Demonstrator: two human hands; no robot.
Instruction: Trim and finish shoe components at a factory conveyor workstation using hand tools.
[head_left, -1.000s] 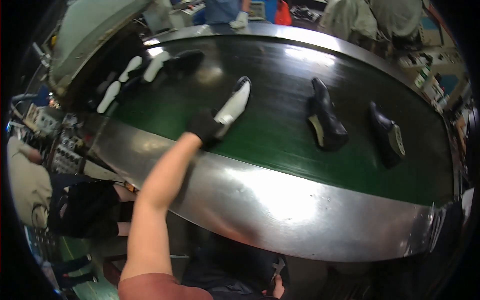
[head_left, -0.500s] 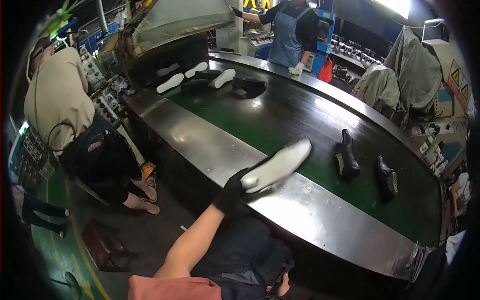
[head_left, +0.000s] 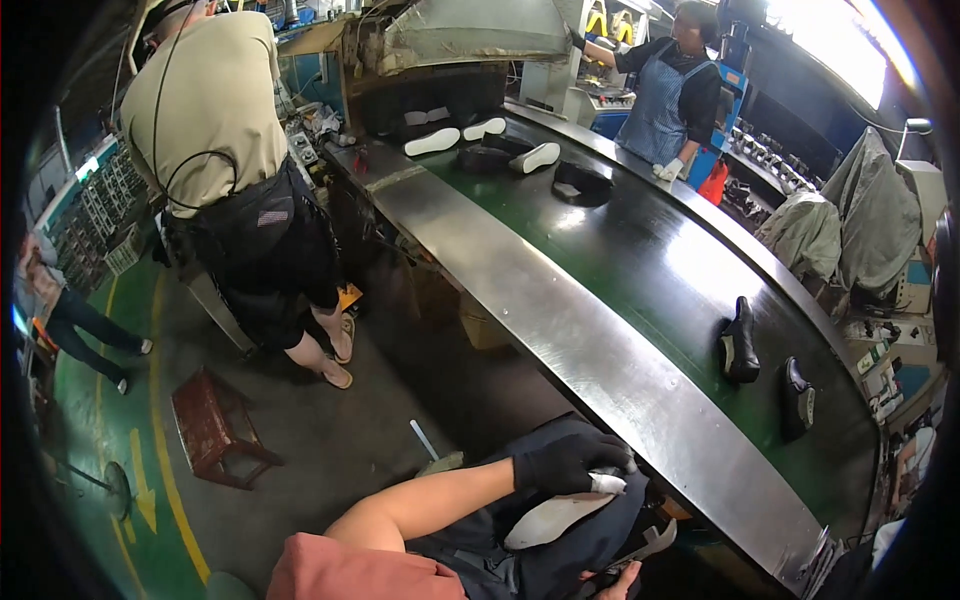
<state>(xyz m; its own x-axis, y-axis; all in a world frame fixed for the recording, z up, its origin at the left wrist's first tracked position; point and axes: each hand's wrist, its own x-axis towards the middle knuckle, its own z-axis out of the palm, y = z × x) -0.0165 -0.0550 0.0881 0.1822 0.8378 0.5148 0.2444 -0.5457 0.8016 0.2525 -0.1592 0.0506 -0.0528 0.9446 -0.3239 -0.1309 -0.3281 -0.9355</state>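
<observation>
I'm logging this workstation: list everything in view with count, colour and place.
Belt table: one, dark green, centre
Metal edging: two, silver, table's near and far sides
White-soled shoes: three, white soles, table's far end
Dark shoes: at least two, black, beside those
Black shoes: two, black, table's right part
Hood: one, grey, above far end
Covers: two, grey, upper right
Bag: one, red, beyond table
Stool: one, reddish brown, left floor
Standing person: one, beige top, left of table
Aproned person: one, blue, beyond table
Distant person: one, blue trousers, left edge
Clutter: uncounted, mixed, background
Held shoe: one, white sole, low centre
Metal tool: one, silvery, lower edge
Left hand: one, black glove, gripping the held shoe
Right hand: one, bare, holding the tool
</observation>
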